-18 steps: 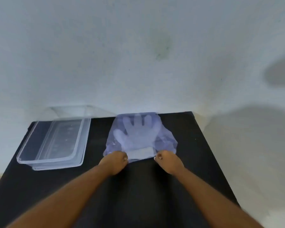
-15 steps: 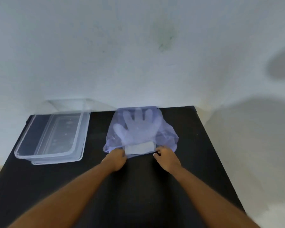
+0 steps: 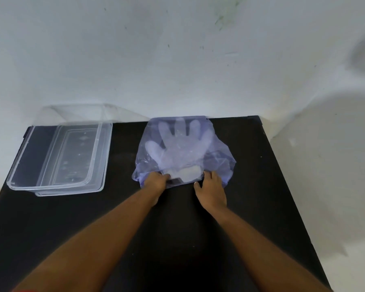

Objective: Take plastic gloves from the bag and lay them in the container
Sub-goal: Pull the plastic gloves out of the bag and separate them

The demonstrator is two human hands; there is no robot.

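At the left, the clear rectangular container point(image 3: 59, 157) stood empty on the black table point(image 3: 261, 197), its long axis running near to far. The bluish plastic bag point(image 3: 217, 159) lay at the centre, mouth towards the near edge. The left hand point(image 3: 155, 182) was closed on the left side of the mouth; the right hand point(image 3: 212, 191) rested flat and loosely open on the right side. The stacked plastic gloves point(image 3: 177, 148) lay inside, fingers pointing far, cuffs near. The mouth would best be spread wide before 1 cuff was pinched and drawn out nearwards.
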